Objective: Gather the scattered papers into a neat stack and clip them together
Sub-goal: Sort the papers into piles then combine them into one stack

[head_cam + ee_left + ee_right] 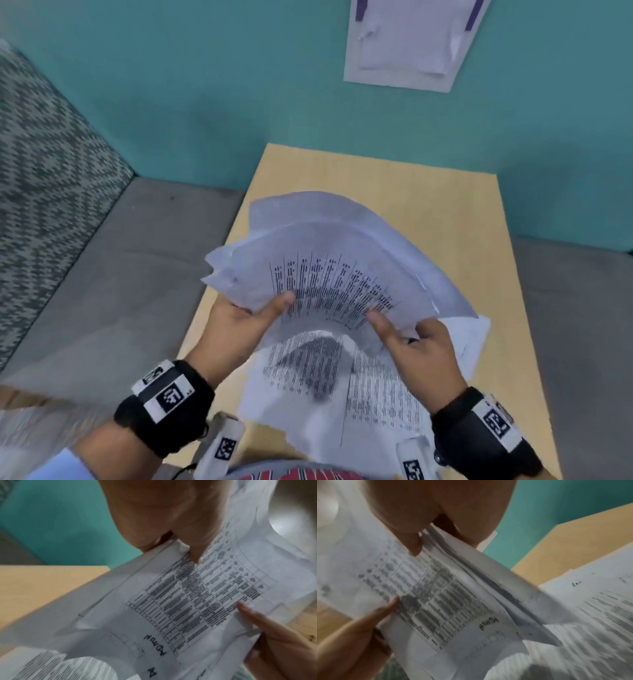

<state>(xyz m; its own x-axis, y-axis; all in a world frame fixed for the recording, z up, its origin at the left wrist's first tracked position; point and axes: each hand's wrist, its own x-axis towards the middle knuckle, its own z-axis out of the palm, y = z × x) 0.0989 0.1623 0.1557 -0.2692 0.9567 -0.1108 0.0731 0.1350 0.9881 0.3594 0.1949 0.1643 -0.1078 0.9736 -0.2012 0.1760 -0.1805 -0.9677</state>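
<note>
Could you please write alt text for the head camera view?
Both hands, left hand and right hand, hold a fanned bundle of printed papers above a wooden table, where more sheets lie beneath.

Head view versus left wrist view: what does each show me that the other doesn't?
Only the head view shows the sheet taped to the teal wall, both wrist bands, and more printed sheets lying on the table under the raised bundle. Only the left wrist view shows handwriting below the printed table on the top sheet. Both show the left hand and right hand holding the bundle of papers over the wooden table.
</note>
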